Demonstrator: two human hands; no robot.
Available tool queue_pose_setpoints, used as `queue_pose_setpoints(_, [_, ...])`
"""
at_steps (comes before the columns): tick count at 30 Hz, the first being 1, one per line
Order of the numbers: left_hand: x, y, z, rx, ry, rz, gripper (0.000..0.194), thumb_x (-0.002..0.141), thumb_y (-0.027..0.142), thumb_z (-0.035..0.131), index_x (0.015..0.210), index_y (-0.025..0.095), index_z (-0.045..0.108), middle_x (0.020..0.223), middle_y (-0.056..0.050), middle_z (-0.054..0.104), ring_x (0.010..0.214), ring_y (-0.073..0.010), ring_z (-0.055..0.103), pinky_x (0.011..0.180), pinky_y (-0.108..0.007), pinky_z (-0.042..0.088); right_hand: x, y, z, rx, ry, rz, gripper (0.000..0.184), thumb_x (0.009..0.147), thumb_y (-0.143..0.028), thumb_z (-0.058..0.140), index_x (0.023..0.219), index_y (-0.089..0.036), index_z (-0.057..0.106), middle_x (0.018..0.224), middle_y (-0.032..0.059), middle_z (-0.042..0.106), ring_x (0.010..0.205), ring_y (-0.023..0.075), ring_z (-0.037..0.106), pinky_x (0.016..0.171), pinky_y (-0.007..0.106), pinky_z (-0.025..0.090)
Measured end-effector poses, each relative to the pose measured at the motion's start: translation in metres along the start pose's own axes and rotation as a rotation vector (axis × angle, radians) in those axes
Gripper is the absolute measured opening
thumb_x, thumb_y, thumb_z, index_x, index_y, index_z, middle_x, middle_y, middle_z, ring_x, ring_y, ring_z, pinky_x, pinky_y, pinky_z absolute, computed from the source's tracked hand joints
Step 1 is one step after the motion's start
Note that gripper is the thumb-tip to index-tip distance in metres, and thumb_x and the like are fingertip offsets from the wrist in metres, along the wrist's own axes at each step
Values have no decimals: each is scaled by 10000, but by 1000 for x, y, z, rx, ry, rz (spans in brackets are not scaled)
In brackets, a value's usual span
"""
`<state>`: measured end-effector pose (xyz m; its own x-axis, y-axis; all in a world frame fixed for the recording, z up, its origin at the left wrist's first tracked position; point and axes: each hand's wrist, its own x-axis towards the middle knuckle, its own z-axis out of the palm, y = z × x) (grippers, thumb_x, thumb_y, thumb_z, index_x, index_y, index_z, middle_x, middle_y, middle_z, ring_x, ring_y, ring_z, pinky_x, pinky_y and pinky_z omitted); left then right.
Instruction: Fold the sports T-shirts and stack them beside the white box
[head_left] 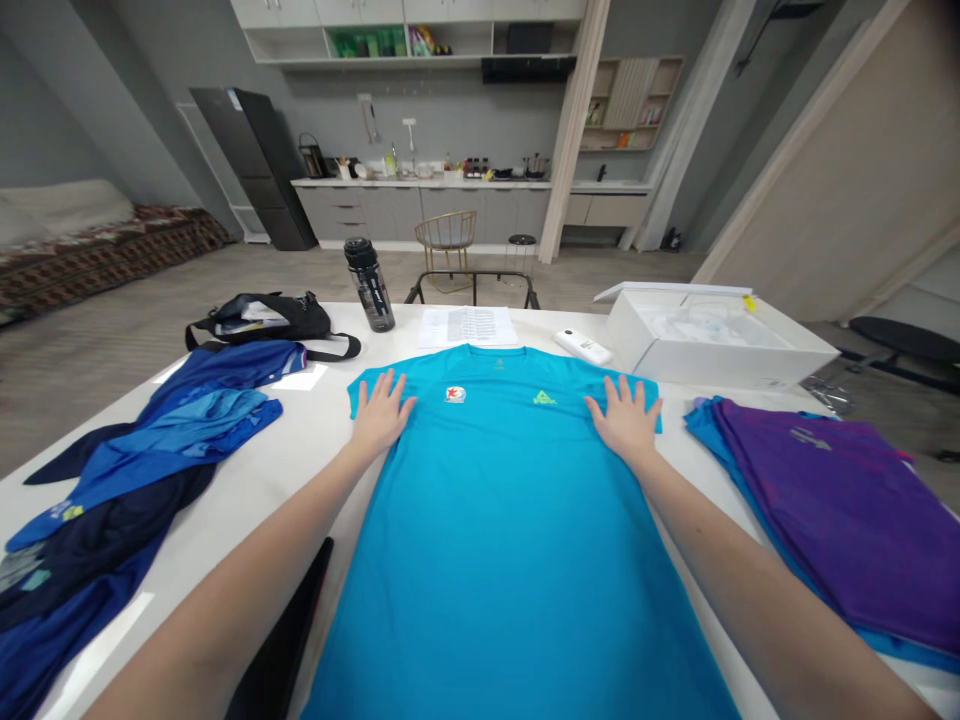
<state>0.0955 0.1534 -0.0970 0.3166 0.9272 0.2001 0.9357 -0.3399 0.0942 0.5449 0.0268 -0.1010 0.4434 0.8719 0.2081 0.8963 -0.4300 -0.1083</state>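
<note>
A bright blue T-shirt (502,500) lies spread flat on the white table, its collar pointing away from me. Two small chest logos show on its front. My left hand (382,412) rests on the left sleeve with fingers spread. On the opposite sleeve, my right hand (624,418) lies flat, fingers apart as well. Neither hand grips the cloth. The lower hem runs out of view at the bottom.
Crumpled blue and navy clothes (150,460) lie left; flat shirts, a purple one (840,500) on top, lie right. Behind are a black bag (277,318), a bottle (369,285), papers (466,327), a white device (583,347) and a white box (720,355). A dark flat object (289,630) is near my left forearm.
</note>
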Motion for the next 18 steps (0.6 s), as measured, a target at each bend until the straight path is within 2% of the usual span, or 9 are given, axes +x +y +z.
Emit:
queue_pose_setpoints(2, [-19,29,-7,-9,29,156,601,1054,475,237,1592,234,351,1685,-89,246,1564,-270,193,1273,-531,37,-21,-20,-8,-19,74,-164,648,1047,-521,277,1590,-175,347,1679,130,246,1558,335,137,1211,672,52])
queue_pose_setpoints(3, [-30,44,-8,-30,19,218,594,1056,475,230,1590,249,357,1687,-75,244,1564,-262,192,1277,-524,57,-34,-31,-11,-6,67,-232,624,1054,-498,284,1583,-177,359,1681,122,246,1560,312,145,1224,643,67])
queue_pose_setpoints(6, [-61,84,-6,-91,-119,304,623,1041,551,241,1589,281,364,1689,-57,230,1563,-281,198,1264,-545,161,-78,-62,-14,80,-124,-321,619,1050,-548,298,1576,-232,388,1680,99,254,1548,314,208,1218,607,186])
queue_pose_setpoints(9, [-89,106,0,-104,-224,254,643,1028,596,226,1597,319,343,1680,-47,245,1561,-291,200,1253,-574,183,-118,-76,-15,106,-263,-352,625,1044,-601,289,1583,-298,379,1671,83,280,1539,337,236,1201,662,169])
queue_pose_setpoints(12, [-120,112,1,-98,-202,191,631,1027,594,212,1605,359,309,1676,-24,254,1565,-272,184,1262,-557,161,-150,-66,-21,87,-255,-342,615,1052,-587,280,1599,-313,344,1677,73,261,1547,327,219,1210,658,144])
queue_pose_setpoints(18, [-199,112,-13,-87,-152,177,670,1018,630,219,1614,333,293,1676,-31,239,1565,-289,183,1260,-568,160,-216,-23,-40,57,-239,-313,638,1045,-612,262,1617,-331,291,1685,43,229,1562,304,178,1242,600,120])
